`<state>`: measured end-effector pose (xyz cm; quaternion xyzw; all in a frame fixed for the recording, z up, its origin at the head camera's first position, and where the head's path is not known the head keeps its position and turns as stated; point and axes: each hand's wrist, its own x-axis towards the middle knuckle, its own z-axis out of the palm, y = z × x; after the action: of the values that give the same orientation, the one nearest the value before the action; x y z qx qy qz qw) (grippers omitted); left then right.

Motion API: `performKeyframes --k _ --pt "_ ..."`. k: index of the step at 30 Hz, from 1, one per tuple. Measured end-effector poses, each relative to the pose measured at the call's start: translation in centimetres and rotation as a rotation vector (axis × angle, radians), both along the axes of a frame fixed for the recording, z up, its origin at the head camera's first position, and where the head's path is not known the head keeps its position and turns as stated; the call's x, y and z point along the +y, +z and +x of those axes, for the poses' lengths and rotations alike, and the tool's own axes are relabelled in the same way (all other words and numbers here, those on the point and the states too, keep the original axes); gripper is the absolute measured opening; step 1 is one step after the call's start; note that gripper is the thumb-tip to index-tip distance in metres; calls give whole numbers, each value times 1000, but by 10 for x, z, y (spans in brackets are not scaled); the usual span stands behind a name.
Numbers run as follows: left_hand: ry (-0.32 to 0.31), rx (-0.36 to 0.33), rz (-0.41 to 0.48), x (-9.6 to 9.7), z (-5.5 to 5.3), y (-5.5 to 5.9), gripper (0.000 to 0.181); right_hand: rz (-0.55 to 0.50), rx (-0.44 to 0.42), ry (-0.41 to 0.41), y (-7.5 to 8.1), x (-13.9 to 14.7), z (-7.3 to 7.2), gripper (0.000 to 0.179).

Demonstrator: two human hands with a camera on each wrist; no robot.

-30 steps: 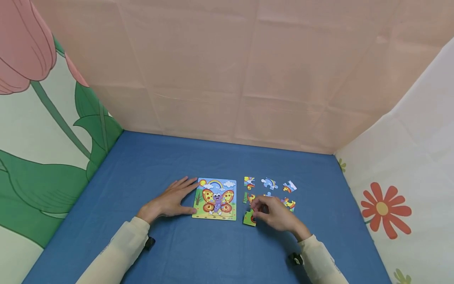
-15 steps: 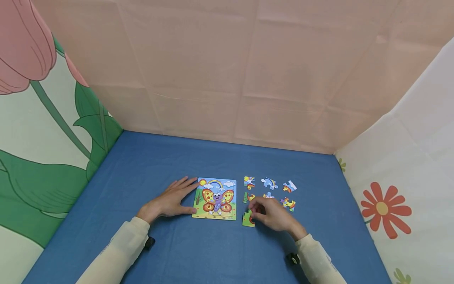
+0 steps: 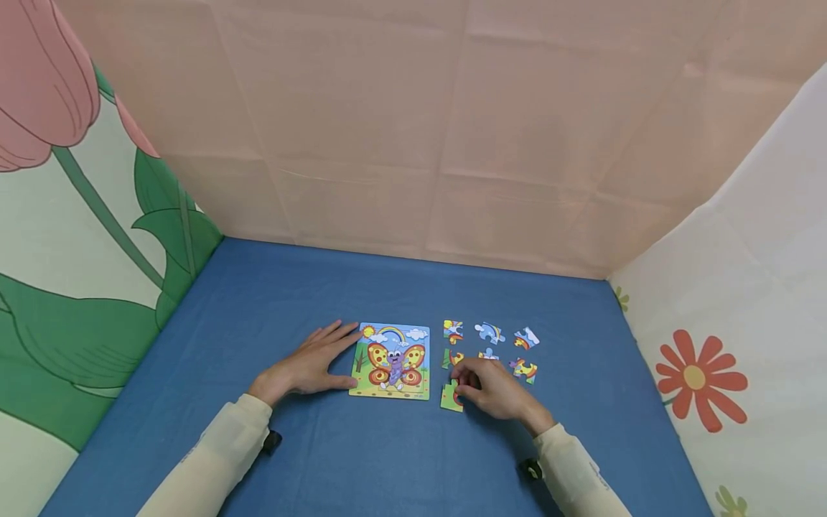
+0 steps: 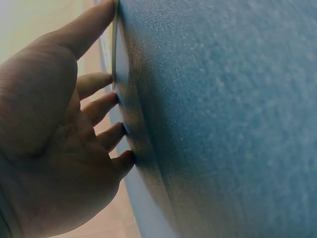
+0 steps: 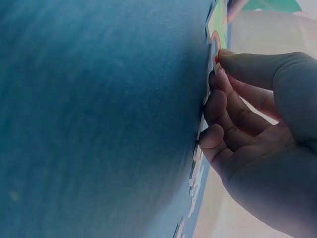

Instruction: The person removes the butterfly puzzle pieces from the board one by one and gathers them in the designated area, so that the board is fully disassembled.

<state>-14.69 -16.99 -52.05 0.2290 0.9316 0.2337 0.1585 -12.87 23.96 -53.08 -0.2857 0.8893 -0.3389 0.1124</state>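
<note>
A square picture board (image 3: 394,362) with a purple butterfly, rainbow and sun lies flat on the blue table. At its left edge rests my left hand (image 3: 304,366), fingers spread, thumb at the lower corner. My right hand (image 3: 496,391) is to the right of the board, over the lower-left part of a group of loose puzzle pieces. Its thumb and index finger pinch the right edge of a green puzzle piece (image 3: 450,399). The right wrist view shows that pinch on the piece's curved edge (image 5: 215,37), close to the table.
Behind the right hand are several jigsaw pieces: a sun piece (image 3: 453,331), a cloud piece (image 3: 489,332), a rainbow corner (image 3: 526,338) and a wing piece (image 3: 524,370). Others are partly covered by the hand. A blue cloth (image 3: 362,459) covers the table; fabric walls enclose it.
My right hand has slid slightly left, taking the green puzzle piece a little toward the picture board. The left hand has kept its place.
</note>
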Motion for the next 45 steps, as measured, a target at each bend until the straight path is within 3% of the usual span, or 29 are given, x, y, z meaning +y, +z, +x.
performKeyframes --k 11,22,30,45 --pt "-3 7 -4 -1 -1 0 98 -8 45 14 -4 -2 -1 12" --pt "0 6 -2 -1 -1 0 99 18 58 -11 5 -6 -1 21" --pt "-1 -6 3 0 0 1 99 8 111 28 14 -22 -2 25" --pt "-3 1 3 0 1 3 98 12 168 136 16 -70 -9 30"
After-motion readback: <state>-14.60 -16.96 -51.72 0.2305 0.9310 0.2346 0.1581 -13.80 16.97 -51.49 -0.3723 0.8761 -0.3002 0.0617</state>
